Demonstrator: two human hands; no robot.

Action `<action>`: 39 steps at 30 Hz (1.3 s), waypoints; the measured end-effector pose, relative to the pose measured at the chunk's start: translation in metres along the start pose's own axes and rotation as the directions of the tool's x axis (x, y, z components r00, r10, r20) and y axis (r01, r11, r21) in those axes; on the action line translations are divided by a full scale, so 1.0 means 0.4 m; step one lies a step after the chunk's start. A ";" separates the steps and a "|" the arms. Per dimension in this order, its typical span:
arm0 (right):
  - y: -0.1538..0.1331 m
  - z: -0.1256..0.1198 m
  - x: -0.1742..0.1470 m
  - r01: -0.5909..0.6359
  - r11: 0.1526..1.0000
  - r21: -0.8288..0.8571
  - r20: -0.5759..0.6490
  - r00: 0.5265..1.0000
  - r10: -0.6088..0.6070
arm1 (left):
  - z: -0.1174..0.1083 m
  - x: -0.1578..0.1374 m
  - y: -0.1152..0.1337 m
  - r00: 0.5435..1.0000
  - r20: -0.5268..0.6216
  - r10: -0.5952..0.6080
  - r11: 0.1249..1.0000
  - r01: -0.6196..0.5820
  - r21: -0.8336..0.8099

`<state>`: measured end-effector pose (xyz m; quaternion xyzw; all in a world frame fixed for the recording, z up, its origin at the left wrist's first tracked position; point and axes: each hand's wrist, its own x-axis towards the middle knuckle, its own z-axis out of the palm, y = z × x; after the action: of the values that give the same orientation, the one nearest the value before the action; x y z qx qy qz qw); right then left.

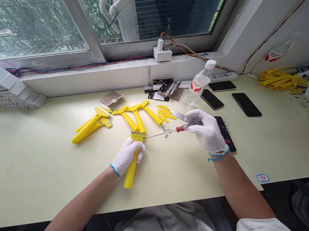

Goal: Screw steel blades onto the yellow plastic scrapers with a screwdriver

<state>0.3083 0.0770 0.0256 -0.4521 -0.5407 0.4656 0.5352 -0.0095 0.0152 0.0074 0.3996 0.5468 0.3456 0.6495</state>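
My gloved left hand (128, 155) is wrapped round the handle of a yellow scraper (130, 173), whose bladed head points away from me. In my gloved right hand (206, 129) is a screwdriver (180, 128) with a red and clear handle. Its tip meets the right side of the scraper's head, at or near a screw; the exact contact is too small to tell. Small loose screws (166, 132) lie under the shaft. Behind them are yellow cover plates (165, 112) and metal blades (178, 115). Several yellow scraper handles (144, 116) lie beyond my left hand.
Scrapers with blades (93, 124) are stacked at left. A water bottle (198, 83) stands behind my right hand, near phones (246, 104); another phone (225, 133) lies beside my right wrist. Blade packaging (165, 89) sits by the sill. More yellow handles (279, 79) are piled far right.
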 end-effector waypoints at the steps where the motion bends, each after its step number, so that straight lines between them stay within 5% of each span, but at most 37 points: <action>1: 0.000 0.001 0.001 0.007 0.997 -0.080 0.001 1.000 -0.007 | -0.001 0.001 -0.001 1.000 -0.004 0.002 1.000 -0.002 0.002; 9: -0.001 -0.001 0.005 0.073 0.816 -0.574 -0.002 0.996 -0.091 | -0.008 0.005 0.001 0.999 -0.023 0.036 0.998 -0.034 0.052; 17: -0.040 0.031 -0.031 0.127 0.983 -0.130 -0.015 0.991 -0.130 | 0.007 -0.006 0.005 1.000 -0.003 0.029 0.995 -0.028 0.100; 21: -0.050 0.026 -0.039 0.188 0.968 -0.165 0.069 0.981 -0.179 | 0.005 -0.001 0.002 0.999 -0.022 0.029 0.995 -0.027 0.099; 27: -0.056 0.002 -0.027 0.273 0.704 -0.656 0.105 0.956 -0.273 | -0.002 0.005 -0.005 1.000 -0.009 0.029 0.995 -0.028 0.095; 32: -0.064 0.000 -0.032 0.295 0.789 -0.539 0.111 0.953 -0.280 | 0.005 -0.001 0.002 1.000 -0.022 0.010 0.994 -0.008 0.110; 39: -0.082 0.019 -0.052 0.300 0.939 -0.167 0.206 0.942 -0.264 | 0.003 0.003 -0.003 1.000 -0.019 0.014 0.993 -0.011 0.121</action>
<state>0.3014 0.0511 0.0547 -0.3758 -0.6897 0.3674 0.4982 -0.0083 0.0156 0.0058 0.4381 0.5706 0.3199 0.6166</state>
